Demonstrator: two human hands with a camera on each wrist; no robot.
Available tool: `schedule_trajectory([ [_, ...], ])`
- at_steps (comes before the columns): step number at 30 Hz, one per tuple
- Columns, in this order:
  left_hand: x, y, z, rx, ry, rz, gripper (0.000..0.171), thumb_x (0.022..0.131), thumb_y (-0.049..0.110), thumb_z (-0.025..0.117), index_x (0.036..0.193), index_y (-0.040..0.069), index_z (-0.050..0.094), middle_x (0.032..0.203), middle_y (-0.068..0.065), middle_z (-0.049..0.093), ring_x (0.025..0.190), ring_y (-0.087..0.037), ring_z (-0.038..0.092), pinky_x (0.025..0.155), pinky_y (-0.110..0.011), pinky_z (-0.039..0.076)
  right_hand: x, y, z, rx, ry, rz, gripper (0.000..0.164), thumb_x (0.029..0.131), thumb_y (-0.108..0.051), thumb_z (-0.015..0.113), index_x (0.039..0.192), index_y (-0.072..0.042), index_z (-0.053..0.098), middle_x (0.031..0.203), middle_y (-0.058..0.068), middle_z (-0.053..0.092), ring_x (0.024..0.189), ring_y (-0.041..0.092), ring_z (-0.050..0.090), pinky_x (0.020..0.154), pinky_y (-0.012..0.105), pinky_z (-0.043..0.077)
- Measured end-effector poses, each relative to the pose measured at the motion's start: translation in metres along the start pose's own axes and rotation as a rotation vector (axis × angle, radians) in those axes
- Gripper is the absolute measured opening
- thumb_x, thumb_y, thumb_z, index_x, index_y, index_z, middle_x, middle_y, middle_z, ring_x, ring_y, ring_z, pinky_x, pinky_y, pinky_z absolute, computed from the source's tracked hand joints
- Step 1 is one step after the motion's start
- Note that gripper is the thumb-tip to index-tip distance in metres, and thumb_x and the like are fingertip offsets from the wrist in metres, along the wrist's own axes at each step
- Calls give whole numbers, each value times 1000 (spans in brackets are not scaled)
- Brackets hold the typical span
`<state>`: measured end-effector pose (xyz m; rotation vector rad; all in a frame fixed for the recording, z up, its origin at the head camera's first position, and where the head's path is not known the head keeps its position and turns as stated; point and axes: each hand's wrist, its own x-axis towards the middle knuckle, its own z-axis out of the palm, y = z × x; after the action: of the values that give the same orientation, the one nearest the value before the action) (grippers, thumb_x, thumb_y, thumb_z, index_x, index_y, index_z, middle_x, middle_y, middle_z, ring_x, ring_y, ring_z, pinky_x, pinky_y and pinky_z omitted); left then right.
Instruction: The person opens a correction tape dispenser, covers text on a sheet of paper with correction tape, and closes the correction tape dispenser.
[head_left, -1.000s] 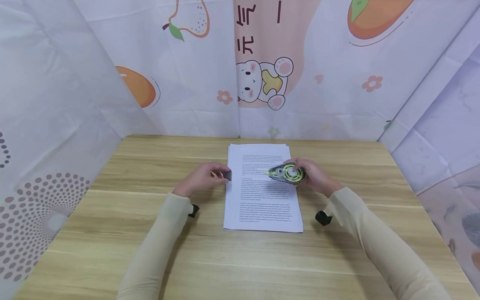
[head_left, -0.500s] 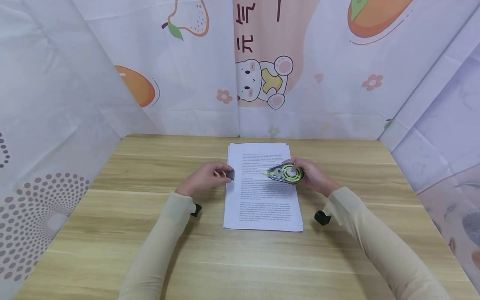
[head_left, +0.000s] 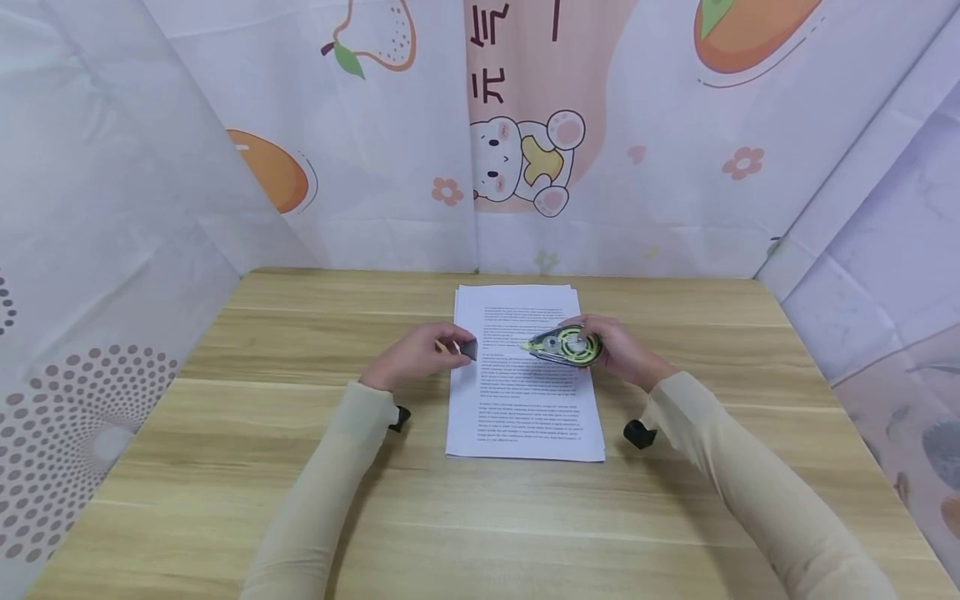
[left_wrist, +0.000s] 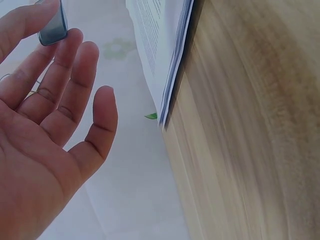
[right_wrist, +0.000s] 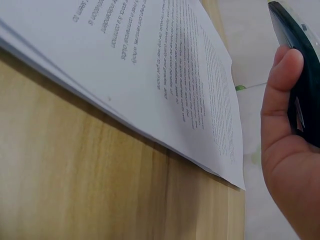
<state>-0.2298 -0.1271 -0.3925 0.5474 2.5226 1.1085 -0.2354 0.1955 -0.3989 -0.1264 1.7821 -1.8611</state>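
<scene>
In the head view my right hand point(head_left: 628, 354) grips a correction tape point(head_left: 564, 346) with a clear body and a yellow-green wheel. Its yellow-green tip points left over the printed sheets point(head_left: 525, 433). My left hand point(head_left: 420, 354) pinches a small dark grey cap point(head_left: 469, 349) between thumb and fingers, above the left edge of the paper. A gap separates the cap from the tape's tip. The left wrist view shows the cap point(left_wrist: 55, 29) as translucent grey, the other fingers loosely spread. Only the dark side of the correction tape point(right_wrist: 305, 90) shows in the right wrist view.
The paper stack lies on a wooden table point(head_left: 225, 467), its sheets slightly out of line. A white curtain point(head_left: 397, 167) with fruit and cartoon prints hangs behind. Black wrist devices, such as the right one point(head_left: 640, 433), sit below both wrists.
My left hand has moved to the right with the cap, from the paper's edge to over its margin. The right hand with the correction tape has drifted slightly left.
</scene>
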Motion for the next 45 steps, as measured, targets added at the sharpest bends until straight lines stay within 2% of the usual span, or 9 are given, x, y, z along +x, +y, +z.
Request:
schedule_trajectory([
  [20, 10, 9, 6, 17, -13, 29, 35, 82, 20, 71, 116, 14, 64, 104, 1, 63, 93, -16, 55, 77, -28, 47, 4, 0, 5, 16, -3, 2, 48, 90, -6, 31, 135, 10, 34, 102, 5, 59, 72, 9, 61, 58, 22, 51],
  [33, 14, 12, 10, 14, -12, 56, 33, 83, 20, 71, 115, 13, 65, 103, 2, 64, 92, -15, 55, 76, -27, 47, 6, 0, 9, 44, 4, 8, 45, 89, -6, 31, 132, 8, 37, 97, 4, 61, 69, 8, 60, 55, 22, 49],
  [45, 18, 16, 13, 1, -24, 77, 34, 82, 21, 71, 115, 13, 65, 102, 1, 65, 92, -15, 56, 77, -28, 46, 7, -2, 13, 21, 3, 12, 48, 89, -7, 32, 134, 8, 36, 100, 4, 60, 71, 9, 60, 57, 21, 49],
])
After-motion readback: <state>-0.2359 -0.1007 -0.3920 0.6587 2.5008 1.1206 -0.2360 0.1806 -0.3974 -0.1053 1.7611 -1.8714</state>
